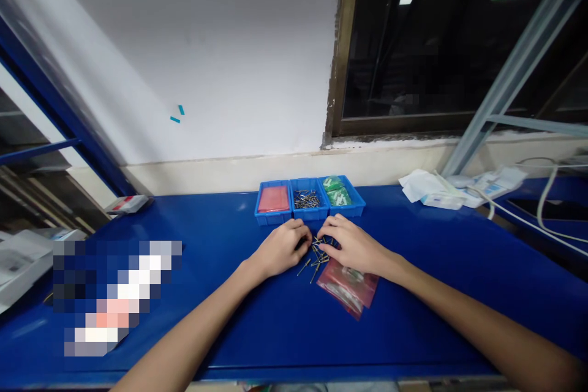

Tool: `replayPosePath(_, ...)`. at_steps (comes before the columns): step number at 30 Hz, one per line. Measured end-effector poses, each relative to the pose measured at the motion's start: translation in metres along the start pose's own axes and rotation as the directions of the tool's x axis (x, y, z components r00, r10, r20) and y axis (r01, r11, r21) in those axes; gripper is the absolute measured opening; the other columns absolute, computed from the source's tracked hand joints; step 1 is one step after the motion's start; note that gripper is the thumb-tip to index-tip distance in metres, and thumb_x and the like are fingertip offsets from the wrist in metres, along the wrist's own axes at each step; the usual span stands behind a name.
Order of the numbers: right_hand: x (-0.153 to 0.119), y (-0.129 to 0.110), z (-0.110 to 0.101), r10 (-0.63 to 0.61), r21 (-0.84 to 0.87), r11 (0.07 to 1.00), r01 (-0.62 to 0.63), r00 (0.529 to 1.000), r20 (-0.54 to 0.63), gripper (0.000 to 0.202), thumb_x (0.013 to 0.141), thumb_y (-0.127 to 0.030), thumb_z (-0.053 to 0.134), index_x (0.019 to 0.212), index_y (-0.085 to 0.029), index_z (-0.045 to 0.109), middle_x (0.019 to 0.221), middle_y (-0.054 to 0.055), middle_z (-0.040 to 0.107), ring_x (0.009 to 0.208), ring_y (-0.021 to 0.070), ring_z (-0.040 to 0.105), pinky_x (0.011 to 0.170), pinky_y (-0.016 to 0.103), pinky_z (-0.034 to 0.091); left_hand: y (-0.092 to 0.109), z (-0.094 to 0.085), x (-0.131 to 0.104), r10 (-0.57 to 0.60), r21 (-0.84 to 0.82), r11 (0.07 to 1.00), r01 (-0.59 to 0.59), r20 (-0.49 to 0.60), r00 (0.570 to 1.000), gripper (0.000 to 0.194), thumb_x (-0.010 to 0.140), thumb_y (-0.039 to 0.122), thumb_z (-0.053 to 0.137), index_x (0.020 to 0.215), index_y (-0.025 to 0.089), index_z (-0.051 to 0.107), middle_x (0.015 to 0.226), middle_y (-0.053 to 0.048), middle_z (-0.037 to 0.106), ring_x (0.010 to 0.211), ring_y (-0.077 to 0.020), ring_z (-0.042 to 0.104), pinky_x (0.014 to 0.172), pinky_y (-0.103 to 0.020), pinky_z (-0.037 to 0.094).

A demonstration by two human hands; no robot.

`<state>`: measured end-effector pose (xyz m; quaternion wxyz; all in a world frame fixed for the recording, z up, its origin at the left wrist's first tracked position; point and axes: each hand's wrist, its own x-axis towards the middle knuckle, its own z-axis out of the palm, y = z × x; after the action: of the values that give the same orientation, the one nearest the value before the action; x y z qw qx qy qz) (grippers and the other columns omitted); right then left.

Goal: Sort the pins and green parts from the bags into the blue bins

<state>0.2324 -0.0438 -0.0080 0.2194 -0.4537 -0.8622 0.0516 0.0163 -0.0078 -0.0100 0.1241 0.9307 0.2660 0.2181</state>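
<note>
Over a small pile of blind rivets point(316, 263) on the blue table, both hands face each other. My left hand point(280, 248) is at the pile's left side, its fingers curled in towards the thumb; whatever is between the fingertips is too small to make out. On the right, my right hand point(351, 244) is bent over the rivets with thumb and fingers apart, hiding part of the pile. Pink plastic bags point(346, 288) lie under and in front of the right hand's wrist. Loose rivets point in various directions between the hands.
Behind the hands stand three joined blue bins: one with pink bags point(274, 199), one with rivets point(306, 198), one with green-and-white packets point(337, 191). White papers point(434, 190) and cables point(528, 217) lie at right, a box point(128, 204) at far left. A pixelated patch hides something at left.
</note>
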Motion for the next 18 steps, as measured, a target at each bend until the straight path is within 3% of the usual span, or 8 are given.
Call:
replayPosePath(11, 0.0024, -0.0023, -0.0010, -0.040, -0.003, 0.999, 0.040, 0.997, -0.060, 0.017, 0.097, -0.022, 0.052, 0.093, -0.019, 0.069, 0.092, 0.007, 0.065, 0.093, 0.0218, 0.056, 0.087, 0.037, 0.044, 0.0040, -0.0037, -0.0007, -0.016, -0.042, 0.999, 0.012, -0.085, 0.996, 0.019, 0.101, 0.017, 0.040, 0.098, 0.016, 0.058, 0.091, -0.006, 0.062, 0.084, -0.0181, 0.057, 0.077, -0.031, 0.047)
replayPosePath(18, 0.0023, -0.0030, -0.0023, -0.003, 0.019, 1.000, 0.005, 0.996, -0.089, 0.019, 0.098, -0.020, 0.051, 0.087, -0.019, 0.067, 0.086, 0.005, 0.065, 0.087, 0.0202, 0.056, 0.077, 0.031, 0.044, 0.0029, -0.0048, -0.0009, -0.015, -0.090, 0.996, 0.003, -0.124, 0.992, 0.015, 0.096, 0.017, 0.055, 0.110, 0.019, 0.059, 0.102, -0.006, 0.067, 0.091, -0.0179, 0.063, 0.081, -0.031, 0.049)
